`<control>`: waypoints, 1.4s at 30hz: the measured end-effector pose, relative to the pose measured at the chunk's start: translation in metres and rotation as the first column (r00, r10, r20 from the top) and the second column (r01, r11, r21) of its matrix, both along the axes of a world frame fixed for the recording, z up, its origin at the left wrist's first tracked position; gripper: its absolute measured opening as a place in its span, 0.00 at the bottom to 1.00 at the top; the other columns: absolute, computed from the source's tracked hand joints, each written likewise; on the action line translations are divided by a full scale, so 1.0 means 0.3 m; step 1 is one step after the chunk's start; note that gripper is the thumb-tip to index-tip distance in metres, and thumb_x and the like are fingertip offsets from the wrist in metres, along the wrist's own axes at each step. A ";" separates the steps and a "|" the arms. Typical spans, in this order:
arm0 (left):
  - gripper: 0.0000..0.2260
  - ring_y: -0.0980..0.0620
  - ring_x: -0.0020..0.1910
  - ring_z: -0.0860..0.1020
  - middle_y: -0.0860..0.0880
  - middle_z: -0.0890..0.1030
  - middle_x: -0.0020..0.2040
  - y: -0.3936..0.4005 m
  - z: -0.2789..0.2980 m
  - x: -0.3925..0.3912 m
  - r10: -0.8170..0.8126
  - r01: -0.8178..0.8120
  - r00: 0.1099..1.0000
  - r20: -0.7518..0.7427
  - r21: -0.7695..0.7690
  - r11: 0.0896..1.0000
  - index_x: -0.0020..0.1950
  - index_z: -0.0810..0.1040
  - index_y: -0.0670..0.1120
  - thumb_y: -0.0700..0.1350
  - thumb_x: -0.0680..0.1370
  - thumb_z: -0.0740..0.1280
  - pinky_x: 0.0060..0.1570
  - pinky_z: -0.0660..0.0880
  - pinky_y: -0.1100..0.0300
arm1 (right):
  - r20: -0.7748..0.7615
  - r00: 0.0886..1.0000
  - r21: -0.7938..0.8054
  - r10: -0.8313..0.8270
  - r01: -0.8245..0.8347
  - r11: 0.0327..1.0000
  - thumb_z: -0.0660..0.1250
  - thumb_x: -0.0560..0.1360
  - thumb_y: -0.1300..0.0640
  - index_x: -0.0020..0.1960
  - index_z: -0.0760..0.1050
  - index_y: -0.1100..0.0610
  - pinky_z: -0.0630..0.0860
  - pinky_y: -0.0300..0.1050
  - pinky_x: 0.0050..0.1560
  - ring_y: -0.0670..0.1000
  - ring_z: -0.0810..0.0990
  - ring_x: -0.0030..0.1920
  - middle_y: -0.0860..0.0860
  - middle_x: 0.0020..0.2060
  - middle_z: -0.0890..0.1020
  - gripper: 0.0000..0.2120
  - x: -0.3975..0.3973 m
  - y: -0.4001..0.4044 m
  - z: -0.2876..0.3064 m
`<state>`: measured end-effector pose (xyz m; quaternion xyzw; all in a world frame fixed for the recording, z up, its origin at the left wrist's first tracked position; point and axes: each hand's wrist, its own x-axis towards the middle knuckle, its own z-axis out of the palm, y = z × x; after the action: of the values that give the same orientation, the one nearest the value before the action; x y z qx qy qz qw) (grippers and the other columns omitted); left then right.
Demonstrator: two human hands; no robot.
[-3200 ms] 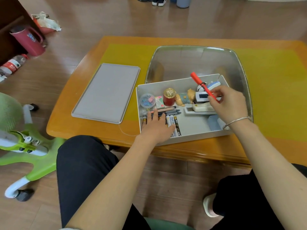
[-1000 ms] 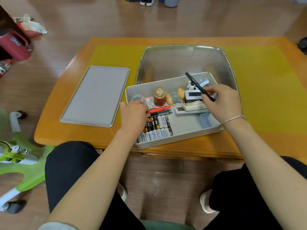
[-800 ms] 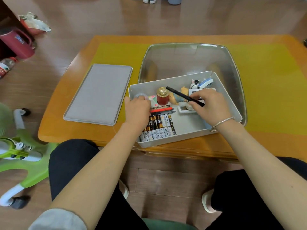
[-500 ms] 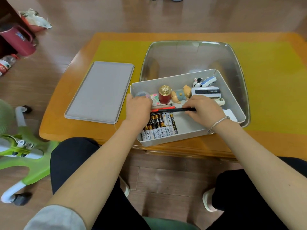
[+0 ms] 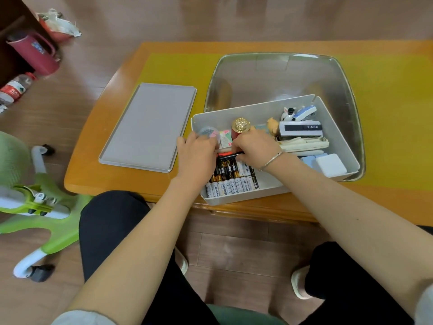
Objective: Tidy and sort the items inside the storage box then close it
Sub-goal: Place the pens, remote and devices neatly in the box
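Both our hands work inside the grey storage box (image 5: 332, 118) on the wooden table (image 5: 98, 174).

Our right hand (image 5: 254, 146) grasps a slim black pen (image 5: 230, 156) above the row of cylindrical batteries (image 5: 230, 178); our left hand (image 5: 196, 152) covers the pens' other ends, its grip cannot be told; the flat matte lid (image 5: 147, 125) lies just beside the box; a smooth metal tray (image 5: 276, 76) sits beneath it; a gold-capped red jar (image 5: 239, 127) stands behind our hands.

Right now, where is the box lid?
In the head view the lid lies flat on the table, left of the open box, apart from it and beyond the left hand.
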<state>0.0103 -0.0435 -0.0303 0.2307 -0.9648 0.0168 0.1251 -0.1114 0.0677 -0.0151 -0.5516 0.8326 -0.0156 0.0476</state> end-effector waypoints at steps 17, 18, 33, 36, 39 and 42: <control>0.05 0.47 0.58 0.69 0.48 0.81 0.52 0.030 0.006 -0.017 0.062 -0.063 0.977 0.206 -0.005 0.998 0.52 0.78 0.50 0.44 0.77 0.68 0.53 0.60 0.50 | 0.078 0.995 -0.097 -0.054 0.062 0.993 0.68 0.74 0.52 0.48 0.81 0.54 0.72 0.47 0.53 0.53 0.78 0.50 0.52 0.46 0.82 0.07 -0.050 0.080 0.023; 0.06 0.47 0.58 0.69 0.48 0.81 0.52 0.029 0.005 -0.016 0.060 -0.060 0.978 0.202 -0.005 0.998 0.53 0.78 0.49 0.45 0.77 0.68 0.53 0.59 0.50 | 0.103 0.992 -0.145 -0.070 0.085 0.986 0.68 0.74 0.53 0.47 0.81 0.56 0.72 0.48 0.53 0.54 0.78 0.49 0.52 0.45 0.83 0.07 -0.063 0.108 0.038; 0.12 0.44 0.60 0.71 0.44 0.75 0.59 0.069 0.000 -0.090 -0.124 0.102 0.979 0.160 0.138 0.985 0.62 0.76 0.46 0.45 0.79 0.66 0.57 0.69 0.51 | 0.118 0.903 -0.301 -0.414 0.429 0.851 0.72 0.71 0.51 0.46 0.81 0.52 0.74 0.53 0.49 0.54 0.76 0.45 0.47 0.39 0.78 0.06 -0.198 0.459 0.113; 0.13 0.44 0.61 0.72 0.43 0.74 0.61 0.068 -0.006 -0.084 -0.113 0.082 0.975 0.189 0.165 0.983 0.63 0.75 0.46 0.42 0.78 0.66 0.54 0.73 0.51 | 0.096 0.911 -0.222 -0.401 0.413 0.883 0.73 0.70 0.50 0.51 0.81 0.52 0.70 0.52 0.51 0.55 0.75 0.50 0.46 0.39 0.75 0.11 -0.189 0.449 0.105; 0.14 0.44 0.62 0.71 0.43 0.74 0.63 0.068 -0.009 -0.083 -0.090 0.065 0.970 0.224 0.117 0.991 0.63 0.75 0.46 0.43 0.78 0.66 0.55 0.73 0.50 | 0.076 0.909 -0.167 -0.409 0.416 0.894 0.72 0.70 0.50 0.53 0.80 0.51 0.67 0.50 0.53 0.55 0.75 0.53 0.50 0.47 0.80 0.12 -0.194 0.447 0.096; 0.17 0.43 0.62 0.72 0.44 0.75 0.63 0.072 -0.005 -0.086 -0.086 0.066 0.984 0.153 0.129 0.989 0.65 0.72 0.46 0.49 0.78 0.66 0.58 0.70 0.49 | 0.067 0.907 -0.199 -0.417 0.421 0.885 0.72 0.70 0.49 0.53 0.80 0.51 0.66 0.49 0.51 0.55 0.75 0.52 0.48 0.45 0.79 0.12 -0.208 0.453 0.092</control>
<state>-0.0155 -0.0219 -0.0318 0.1990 -0.9790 -0.0294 0.0340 -0.1738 0.2037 0.0124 -0.3606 0.9250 -0.1192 -0.0058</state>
